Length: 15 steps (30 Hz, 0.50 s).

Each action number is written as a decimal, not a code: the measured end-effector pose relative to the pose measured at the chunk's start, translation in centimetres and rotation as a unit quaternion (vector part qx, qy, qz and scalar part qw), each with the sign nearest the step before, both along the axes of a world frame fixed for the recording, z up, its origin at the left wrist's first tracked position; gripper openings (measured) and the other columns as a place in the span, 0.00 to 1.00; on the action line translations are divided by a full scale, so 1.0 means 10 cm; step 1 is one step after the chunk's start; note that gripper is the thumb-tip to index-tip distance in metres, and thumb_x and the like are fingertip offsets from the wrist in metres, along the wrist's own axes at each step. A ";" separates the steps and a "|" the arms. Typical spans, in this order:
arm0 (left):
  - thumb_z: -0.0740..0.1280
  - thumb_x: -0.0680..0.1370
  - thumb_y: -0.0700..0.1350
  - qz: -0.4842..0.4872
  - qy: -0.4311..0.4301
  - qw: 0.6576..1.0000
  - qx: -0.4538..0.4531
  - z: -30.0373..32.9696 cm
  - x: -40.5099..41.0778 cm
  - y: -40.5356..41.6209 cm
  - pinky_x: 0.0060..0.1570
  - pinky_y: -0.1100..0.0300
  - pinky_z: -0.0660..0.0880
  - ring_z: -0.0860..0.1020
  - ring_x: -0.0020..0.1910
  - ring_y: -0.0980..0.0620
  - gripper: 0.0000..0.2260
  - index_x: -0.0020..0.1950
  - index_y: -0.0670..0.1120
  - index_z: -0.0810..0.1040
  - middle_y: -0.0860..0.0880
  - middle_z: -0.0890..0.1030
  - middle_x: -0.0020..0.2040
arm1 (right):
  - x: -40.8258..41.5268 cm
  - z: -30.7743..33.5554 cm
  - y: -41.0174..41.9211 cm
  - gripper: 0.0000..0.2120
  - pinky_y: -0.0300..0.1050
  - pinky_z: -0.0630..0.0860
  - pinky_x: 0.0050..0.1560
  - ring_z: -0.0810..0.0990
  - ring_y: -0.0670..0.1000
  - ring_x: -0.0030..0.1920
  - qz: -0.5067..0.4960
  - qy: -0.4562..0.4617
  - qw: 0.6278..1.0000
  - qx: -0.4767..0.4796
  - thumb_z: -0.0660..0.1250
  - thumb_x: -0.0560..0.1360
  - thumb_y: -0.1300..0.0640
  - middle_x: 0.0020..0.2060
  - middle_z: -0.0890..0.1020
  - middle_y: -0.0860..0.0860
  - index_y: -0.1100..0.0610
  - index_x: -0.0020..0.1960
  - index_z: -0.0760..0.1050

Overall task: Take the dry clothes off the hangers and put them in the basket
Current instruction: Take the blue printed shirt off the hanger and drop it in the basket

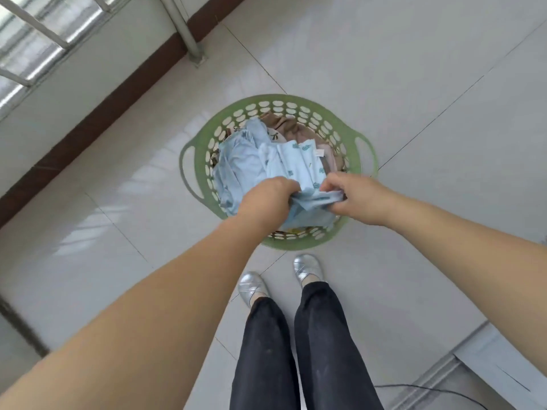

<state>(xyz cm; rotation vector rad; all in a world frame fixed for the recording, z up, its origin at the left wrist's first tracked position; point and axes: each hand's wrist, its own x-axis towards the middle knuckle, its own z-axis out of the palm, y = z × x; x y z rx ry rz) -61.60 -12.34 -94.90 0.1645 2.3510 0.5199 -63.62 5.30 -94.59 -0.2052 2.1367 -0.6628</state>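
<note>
A round green laundry basket with oval holes and two side handles stands on the tiled floor in front of my feet. Inside lie a plain light blue garment and brown clothes. Over the basket I hold a light blue printed garment. My left hand grips its near edge from the left, and my right hand pinches the same edge from the right. No hanger is in view.
A wall with a dark brown skirting and a barred window runs along the left. A grey metal post meets the floor behind the basket. A black cable lies on the floor at bottom right beside a sliding-door track.
</note>
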 end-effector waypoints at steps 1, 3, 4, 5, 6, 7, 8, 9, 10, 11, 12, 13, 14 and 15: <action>0.59 0.75 0.35 0.021 0.017 1.000 0.003 -0.06 -0.12 -0.01 0.51 0.50 0.73 0.74 0.55 0.41 0.12 0.55 0.44 0.76 0.43 0.77 0.53 | -0.11 -0.08 -0.01 0.12 0.45 0.71 0.49 0.76 0.54 0.49 -0.016 0.017 1.000 0.008 0.67 0.73 0.61 0.50 0.78 0.53 0.54 0.55 0.73; 0.59 0.76 0.34 0.056 0.046 0.997 -0.004 -0.13 -0.33 -0.03 0.57 0.51 0.72 0.73 0.61 0.43 0.19 0.65 0.48 0.73 0.44 0.74 0.62 | -0.32 -0.20 -0.01 0.18 0.46 0.72 0.53 0.76 0.55 0.54 -0.043 0.049 0.997 0.032 0.67 0.74 0.59 0.58 0.77 0.54 0.54 0.63 0.70; 0.59 0.76 0.33 0.069 0.052 0.996 -0.014 -0.16 -0.42 -0.04 0.58 0.51 0.71 0.71 0.64 0.44 0.23 0.69 0.49 0.69 0.44 0.71 0.66 | -0.42 -0.25 -0.01 0.21 0.47 0.72 0.54 0.76 0.55 0.57 -0.054 0.066 0.995 0.049 0.67 0.74 0.59 0.61 0.75 0.54 0.54 0.66 0.68; 0.59 0.76 0.32 0.080 0.054 0.995 -0.024 -0.19 -0.48 -0.05 0.57 0.52 0.70 0.70 0.65 0.44 0.26 0.72 0.50 0.65 0.44 0.69 0.68 | -0.50 -0.28 -0.01 0.23 0.48 0.72 0.56 0.75 0.56 0.59 -0.064 0.083 0.992 0.069 0.66 0.75 0.58 0.63 0.74 0.55 0.54 0.68 0.66; 0.60 0.76 0.31 0.089 0.054 0.994 -0.032 -0.19 -0.52 -0.06 0.55 0.53 0.70 0.70 0.65 0.44 0.27 0.73 0.50 0.63 0.44 0.68 0.69 | -0.56 -0.29 0.00 0.23 0.49 0.71 0.57 0.74 0.57 0.60 -0.069 0.095 0.989 0.091 0.65 0.75 0.59 0.64 0.74 0.55 0.55 0.69 0.65; 0.60 0.76 0.31 0.096 0.052 0.993 -0.038 -0.19 -0.54 -0.08 0.53 0.53 0.71 0.70 0.64 0.44 0.28 0.73 0.50 0.61 0.43 0.67 0.69 | -0.59 -0.31 0.00 0.23 0.49 0.71 0.58 0.73 0.57 0.61 -0.070 0.100 0.986 0.112 0.65 0.76 0.59 0.64 0.73 0.56 0.55 0.69 0.64; 0.59 0.76 0.31 0.101 0.047 0.993 -0.042 -0.18 -0.54 -0.10 0.52 0.53 0.71 0.71 0.64 0.43 0.28 0.74 0.49 0.60 0.43 0.68 0.68 | -0.61 -0.32 0.01 0.22 0.48 0.71 0.58 0.73 0.58 0.61 -0.069 0.097 0.985 0.127 0.64 0.76 0.58 0.64 0.73 0.56 0.55 0.69 0.65; 0.59 0.77 0.31 0.103 0.041 0.993 -0.044 -0.18 -0.52 -0.11 0.52 0.53 0.71 0.71 0.64 0.43 0.28 0.74 0.49 0.59 0.43 0.68 0.68 | -0.60 -0.32 0.01 0.21 0.48 0.71 0.58 0.73 0.57 0.61 -0.064 0.090 0.985 0.134 0.64 0.76 0.58 0.63 0.74 0.56 0.56 0.68 0.66; 0.59 0.77 0.32 0.103 0.032 0.993 -0.045 -0.17 -0.46 -0.13 0.54 0.53 0.71 0.70 0.65 0.43 0.28 0.74 0.49 0.58 0.43 0.67 0.69 | -0.57 -0.31 0.00 0.21 0.47 0.71 0.56 0.73 0.57 0.60 -0.055 0.082 0.986 0.136 0.65 0.76 0.57 0.62 0.74 0.55 0.55 0.67 0.67; 0.59 0.77 0.33 0.104 0.022 0.993 -0.045 -0.15 -0.41 -0.13 0.55 0.53 0.70 0.70 0.66 0.43 0.28 0.75 0.49 0.57 0.43 0.67 0.70 | -0.53 -0.28 0.00 0.20 0.45 0.71 0.55 0.74 0.56 0.60 -0.043 0.074 0.987 0.135 0.65 0.76 0.57 0.62 0.75 0.55 0.55 0.67 0.68; 0.59 0.78 0.33 0.107 0.013 0.993 -0.043 -0.12 -0.35 -0.14 0.55 0.54 0.70 0.69 0.66 0.43 0.28 0.75 0.50 0.57 0.43 0.66 0.70 | -0.49 -0.24 -0.02 0.20 0.44 0.71 0.54 0.74 0.56 0.60 -0.033 0.066 0.988 0.132 0.64 0.76 0.57 0.62 0.75 0.54 0.54 0.67 0.68; 0.59 0.78 0.33 0.112 0.009 0.993 -0.040 -0.05 -0.30 -0.16 0.54 0.54 0.70 0.69 0.66 0.43 0.29 0.75 0.50 0.56 0.43 0.66 0.70 | -0.46 -0.17 -0.04 0.20 0.44 0.70 0.55 0.74 0.55 0.60 -0.027 0.060 0.990 0.124 0.64 0.76 0.57 0.63 0.75 0.54 0.54 0.67 0.68; 0.60 0.78 0.33 0.116 0.007 0.993 -0.035 0.01 -0.26 -0.16 0.53 0.55 0.69 0.70 0.65 0.44 0.29 0.75 0.50 0.56 0.43 0.67 0.70 | -0.43 -0.09 -0.07 0.20 0.43 0.69 0.55 0.74 0.54 0.61 -0.025 0.057 0.992 0.112 0.64 0.76 0.58 0.64 0.74 0.53 0.54 0.67 0.69; 0.60 0.78 0.34 0.127 0.009 0.992 -0.025 0.13 -0.24 -0.19 0.54 0.56 0.69 0.69 0.65 0.44 0.28 0.75 0.50 0.57 0.44 0.67 0.70 | -0.43 0.05 -0.12 0.19 0.42 0.69 0.55 0.74 0.54 0.62 -0.023 0.058 0.993 0.097 0.63 0.76 0.58 0.64 0.74 0.53 0.54 0.67 0.69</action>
